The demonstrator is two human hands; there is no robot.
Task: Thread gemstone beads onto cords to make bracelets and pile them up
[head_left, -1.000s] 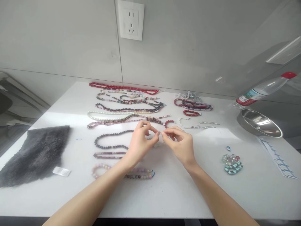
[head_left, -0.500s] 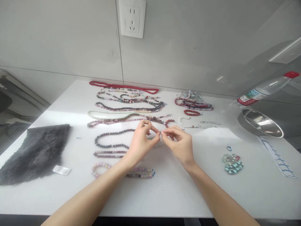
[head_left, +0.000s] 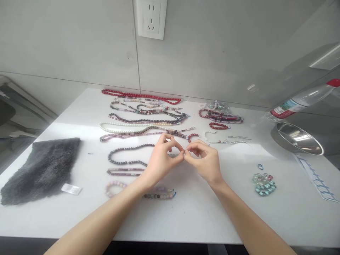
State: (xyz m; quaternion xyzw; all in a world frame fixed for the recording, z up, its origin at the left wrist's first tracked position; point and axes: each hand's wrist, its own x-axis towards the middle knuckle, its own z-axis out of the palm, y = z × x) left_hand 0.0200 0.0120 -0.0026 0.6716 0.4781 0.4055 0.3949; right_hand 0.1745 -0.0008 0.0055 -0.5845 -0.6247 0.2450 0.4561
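My left hand (head_left: 166,152) and my right hand (head_left: 203,157) meet above the middle of the table, thumbs and forefingers pinched tip to tip. Something tiny sits between the fingertips, too small to name. Partly behind my left hand lies a string of pale clear beads (head_left: 173,155). To the left, a dark bead strand (head_left: 113,159), a purple tube-bead strand (head_left: 123,172) and a pastel bead strand (head_left: 110,187) run under or beside my left hand and forearm. Just beyond the hands is a short red bead string (head_left: 192,136).
Several bead strands, including a red one (head_left: 140,96) and a white pearl one (head_left: 119,125), lie at the back. Right are turquoise beads (head_left: 265,188), a metal bowl (head_left: 278,140), a bottle (head_left: 300,102) and a blue-marked strip (head_left: 316,179). A dark furry cloth (head_left: 45,170) lies left.
The pinched fingertips have come slightly lower and closer together. The whole view has shifted a little, with the table appearing slightly higher and to the right.
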